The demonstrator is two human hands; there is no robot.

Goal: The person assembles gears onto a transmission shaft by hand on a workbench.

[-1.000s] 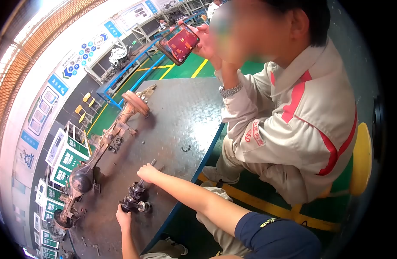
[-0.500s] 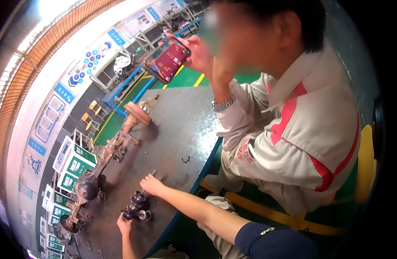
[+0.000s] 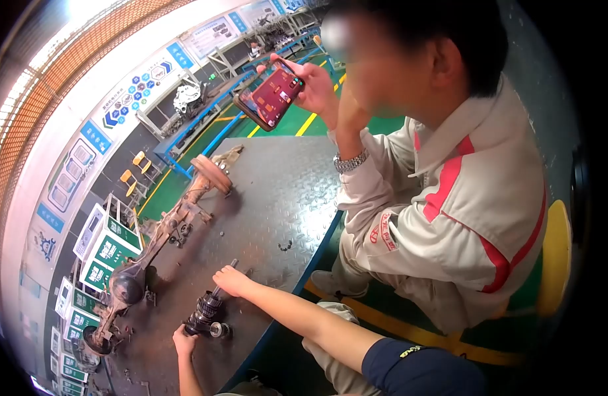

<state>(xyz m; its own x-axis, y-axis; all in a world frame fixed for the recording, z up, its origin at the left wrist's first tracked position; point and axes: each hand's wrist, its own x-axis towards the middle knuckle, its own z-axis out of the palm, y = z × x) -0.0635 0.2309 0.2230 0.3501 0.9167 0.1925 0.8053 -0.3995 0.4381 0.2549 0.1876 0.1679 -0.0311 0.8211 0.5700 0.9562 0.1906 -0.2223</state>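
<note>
Right hand [image 3: 231,282] is closed in a fist around the bare end of the gear shaft [image 3: 205,309], with the tip poking out past the fingers. Down at the other end, I've got the left hand [image 3: 184,341] curled narrow around the shaft, fingertips partly hidden from me. So both hands are on it, the dark toothed gears showing between them, over the near part of the metal counter [image 3: 271,178]. Resting or slightly raised? I can't tell from this angle. Right beside the gears I see a small round gear [image 3: 218,329]; whether it's joined on, I can't say.

Further across, I have a long rusty axle [image 3: 160,241] stretching along the far side, a brake drum [image 3: 213,173] at one end and a dark round housing [image 3: 127,288] along it. Small dark pieces [image 3: 285,246] sit in a curve near the blue edge. And on my right, a person in a beige jacket [image 3: 409,218] with red stripes sits close by the counter, holding up a phone [image 3: 272,96], screen lit.
</note>
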